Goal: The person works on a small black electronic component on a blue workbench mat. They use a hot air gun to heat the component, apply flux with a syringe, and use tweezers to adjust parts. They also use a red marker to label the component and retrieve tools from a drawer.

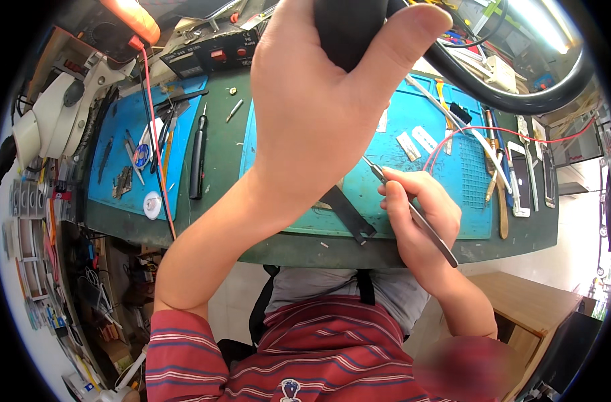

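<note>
My left hand (312, 110) is raised high, large in the view, its fingers wrapped round a thick black cylindrical handle (350, 30). The handle's far end is out of sight. Lower down, my right hand (423, 211) pinches a pair of metal tweezers (431, 233), their tip slanting up and left over the blue work mat (392, 177). Partly beneath my left wrist, a flat black bar with a notched end (351, 218) lies on this mat. My left hand and forearm hide what is at the middle of the mat.
A thick black hose (520, 100) curves across the upper right. Phone frames (518, 177), brushes and small tools line the mat's right side. At left lie a black screwdriver (198, 154) and a second blue mat (104, 181) with pliers and a spool, crossed by red and black cables.
</note>
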A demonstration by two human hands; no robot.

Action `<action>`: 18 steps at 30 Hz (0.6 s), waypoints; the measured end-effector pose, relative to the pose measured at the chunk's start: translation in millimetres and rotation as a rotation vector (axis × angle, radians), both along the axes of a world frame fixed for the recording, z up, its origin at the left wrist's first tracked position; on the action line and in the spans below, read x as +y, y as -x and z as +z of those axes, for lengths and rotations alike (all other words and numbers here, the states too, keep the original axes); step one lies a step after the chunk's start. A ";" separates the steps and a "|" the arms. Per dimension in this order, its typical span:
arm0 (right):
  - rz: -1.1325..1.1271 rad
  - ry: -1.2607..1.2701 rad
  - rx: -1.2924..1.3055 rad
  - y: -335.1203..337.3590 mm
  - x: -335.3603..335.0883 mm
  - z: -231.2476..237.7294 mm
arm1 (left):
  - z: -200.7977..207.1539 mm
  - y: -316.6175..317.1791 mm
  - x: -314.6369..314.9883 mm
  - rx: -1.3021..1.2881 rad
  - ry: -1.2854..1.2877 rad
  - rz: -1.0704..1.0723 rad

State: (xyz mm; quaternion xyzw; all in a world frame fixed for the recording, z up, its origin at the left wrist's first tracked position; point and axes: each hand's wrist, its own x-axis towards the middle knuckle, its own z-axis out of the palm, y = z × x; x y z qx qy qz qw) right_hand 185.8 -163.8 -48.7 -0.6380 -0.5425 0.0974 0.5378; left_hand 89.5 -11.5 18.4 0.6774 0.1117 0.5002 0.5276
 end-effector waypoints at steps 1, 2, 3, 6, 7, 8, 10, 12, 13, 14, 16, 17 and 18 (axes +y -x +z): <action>-0.003 -0.003 0.006 0.4 -0.1 -0.5 | 0.8 -1.1 -1.9 -0.003 -0.004 0.000; -0.007 -0.005 0.011 1.0 -0.1 -0.8 | 1.0 -2.2 -2.6 -0.005 -0.010 0.003; -0.011 -0.008 0.017 1.3 -0.1 -0.6 | 1.7 -2.9 -3.7 -0.005 -0.016 0.008; -0.010 -0.014 0.016 1.2 -0.8 -1.1 | 3.6 -3.6 -6.1 -0.011 -0.026 0.012; -0.006 -0.018 0.017 1.1 -0.5 -1.7 | 3.4 -3.8 -6.6 -0.010 -0.030 0.017; -0.002 -0.022 0.019 1.0 -0.1 -2.3 | 3.3 -4.2 -6.8 -0.013 -0.033 0.018; -0.001 -0.017 0.024 1.4 0.0 -2.4 | 4.6 -4.7 -7.9 -0.012 -0.040 0.027; -0.006 0.002 0.032 2.2 -0.6 -1.7 | 5.4 -4.5 -8.8 -0.013 -0.045 0.033; -0.007 0.008 0.034 2.2 -0.9 -1.4 | 5.7 -5.0 -9.7 -0.016 -0.046 0.034; -0.008 0.014 0.037 2.2 -1.1 -1.1 | 5.6 -6.4 -10.0 -0.017 -0.050 0.035; -0.011 0.025 0.045 2.1 -1.3 -0.8 | 7.2 -7.4 -10.1 -0.022 -0.057 0.037; -0.013 0.030 0.051 2.0 -1.4 -0.9 | 7.0 -7.5 -9.8 -0.022 -0.058 0.042; -0.014 0.035 0.057 2.1 -1.4 -1.1 | 7.5 -7.7 -9.5 -0.025 -0.061 0.044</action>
